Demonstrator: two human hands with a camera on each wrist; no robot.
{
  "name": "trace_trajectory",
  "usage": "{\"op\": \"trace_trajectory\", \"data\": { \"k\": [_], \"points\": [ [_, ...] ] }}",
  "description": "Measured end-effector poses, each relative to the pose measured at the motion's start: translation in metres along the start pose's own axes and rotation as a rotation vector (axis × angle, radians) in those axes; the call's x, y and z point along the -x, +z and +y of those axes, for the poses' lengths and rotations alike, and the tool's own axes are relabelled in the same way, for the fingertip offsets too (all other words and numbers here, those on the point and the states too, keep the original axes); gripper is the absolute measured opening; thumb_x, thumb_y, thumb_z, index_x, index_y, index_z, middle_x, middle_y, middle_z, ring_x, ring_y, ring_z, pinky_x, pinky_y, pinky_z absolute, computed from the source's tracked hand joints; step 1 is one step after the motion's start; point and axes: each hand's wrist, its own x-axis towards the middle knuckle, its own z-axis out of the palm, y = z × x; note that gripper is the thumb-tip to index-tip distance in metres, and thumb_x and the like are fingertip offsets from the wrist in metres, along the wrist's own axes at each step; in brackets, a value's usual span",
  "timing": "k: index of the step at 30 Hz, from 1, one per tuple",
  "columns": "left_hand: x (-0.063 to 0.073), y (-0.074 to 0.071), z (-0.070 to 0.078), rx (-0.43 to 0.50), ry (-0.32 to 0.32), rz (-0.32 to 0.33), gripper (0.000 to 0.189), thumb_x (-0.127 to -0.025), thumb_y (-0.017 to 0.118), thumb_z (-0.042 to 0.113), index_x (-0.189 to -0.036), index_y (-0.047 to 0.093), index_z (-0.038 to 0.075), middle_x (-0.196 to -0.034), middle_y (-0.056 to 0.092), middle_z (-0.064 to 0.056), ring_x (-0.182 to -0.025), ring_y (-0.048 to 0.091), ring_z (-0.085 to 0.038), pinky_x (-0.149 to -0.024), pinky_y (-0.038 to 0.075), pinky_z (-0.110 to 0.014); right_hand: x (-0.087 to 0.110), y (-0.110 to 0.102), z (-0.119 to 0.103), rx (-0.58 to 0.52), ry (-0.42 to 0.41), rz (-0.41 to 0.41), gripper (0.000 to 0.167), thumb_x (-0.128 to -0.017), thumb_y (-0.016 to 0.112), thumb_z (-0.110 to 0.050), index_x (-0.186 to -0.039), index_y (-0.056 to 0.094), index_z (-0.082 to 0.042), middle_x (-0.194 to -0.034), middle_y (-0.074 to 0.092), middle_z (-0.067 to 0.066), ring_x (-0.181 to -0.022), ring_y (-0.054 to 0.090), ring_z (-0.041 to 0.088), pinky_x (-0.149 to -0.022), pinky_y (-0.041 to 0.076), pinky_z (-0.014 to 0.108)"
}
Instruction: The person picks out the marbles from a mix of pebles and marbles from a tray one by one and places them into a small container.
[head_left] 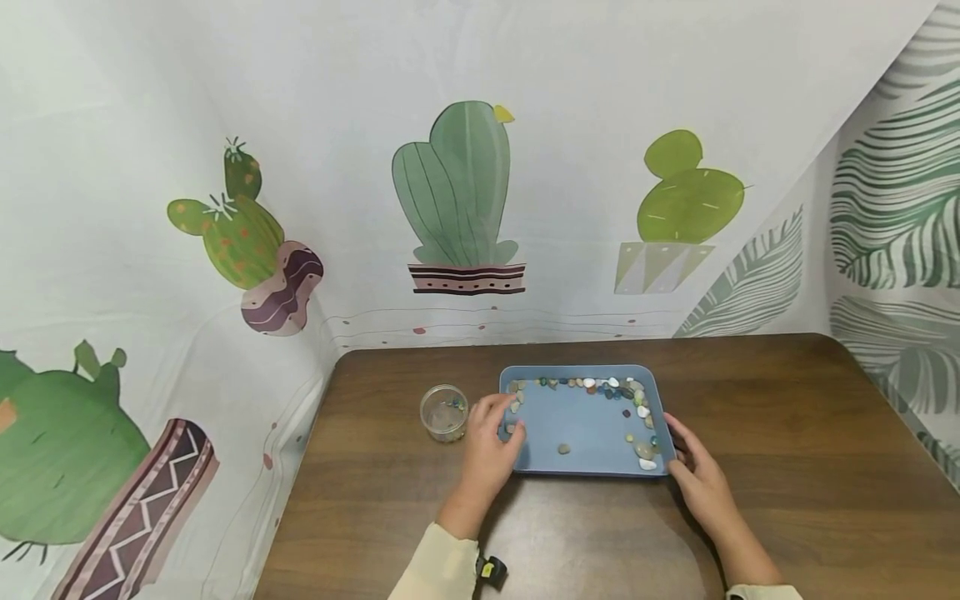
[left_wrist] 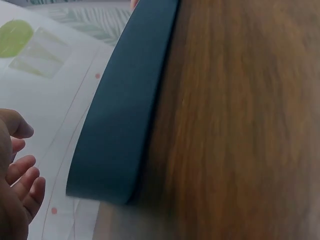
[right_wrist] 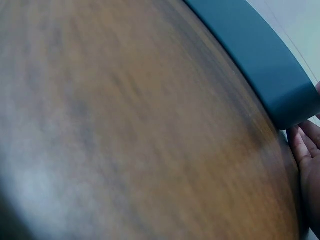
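Observation:
A shallow blue rectangular tray sits on the wooden table, with small stones scattered mostly along its far and right sides. My left hand hovers at the tray's left side, thumb and fingers spread apart over the rim near several pebbles. In the left wrist view that hand has loosely bent fingers with nothing between them. At the near right corner my right hand grips the tray, thumb at the rim and fingers along the outer side. The right wrist view shows its fingers against the corner.
A round clear jar with a few small stones in it stands left of the tray. One grey-brown pebble lies alone near the tray's front edge. Behind the table hangs a white cloth printed with cacti.

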Motion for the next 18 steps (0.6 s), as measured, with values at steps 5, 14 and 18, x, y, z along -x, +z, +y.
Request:
{"op": "trace_trajectory", "data": {
  "k": [5,14,18],
  "points": [
    [-0.002,0.013,0.008,-0.014,0.022,-0.055,0.039,-0.085,0.075,0.013,-0.124,0.07,0.009,-0.121,0.066,-0.006,-0.114,0.061,-0.025,-0.092,0.053,-0.039,0.0,0.0,0.0,0.011,0.005,0.002,0.071,-0.096,0.046,0.002,-0.16,0.03,-0.023,-0.163,0.032,0.018,-0.121,0.028,-0.026,-0.092,0.028,-0.006],
    [-0.005,0.037,0.022,-0.033,0.066,-0.106,0.037,-0.087,0.072,0.013,-0.124,0.07,0.01,-0.119,0.066,-0.004,-0.112,0.062,-0.024,-0.093,0.053,-0.037,0.0,0.0,0.001,0.012,-0.016,0.01,0.072,-0.094,0.046,0.005,-0.159,0.031,-0.022,-0.161,0.035,0.02,-0.122,0.03,-0.025,-0.092,0.029,-0.006],
    [-0.007,0.046,0.026,-0.069,0.037,-0.172,0.037,-0.091,0.071,0.017,-0.127,0.069,0.012,-0.121,0.066,-0.003,-0.113,0.062,-0.022,-0.094,0.054,-0.035,0.0,0.001,0.002,0.005,-0.022,0.011,0.072,-0.094,0.046,0.005,-0.159,0.032,-0.021,-0.16,0.035,0.02,-0.122,0.031,-0.024,-0.092,0.03,-0.005]
  ]
}}
